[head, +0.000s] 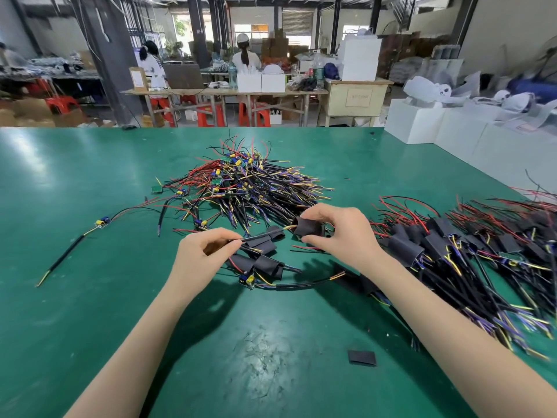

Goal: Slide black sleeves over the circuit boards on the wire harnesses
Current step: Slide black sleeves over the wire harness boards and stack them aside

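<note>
My left hand (208, 250) pinches the black cable of a wire harness (262, 235), its yellow wire tips pointing right. My right hand (337, 230) holds a black sleeve (307, 227) with its opening facing those tips, just touching them. That harness's circuit board (249, 279) lies on the mat below my hands. Loose black sleeves (265, 260) lie under and between my hands. A pile of bare harnesses (247, 188) with small boards sits behind on the green mat (75, 297).
Sleeved harnesses (458, 254) are heaped to the right. One flat black sleeve (362, 357) lies near the front. A single harness (90, 233) lies at the left. White boxes (446, 128) stand at the far right; people work at tables beyond.
</note>
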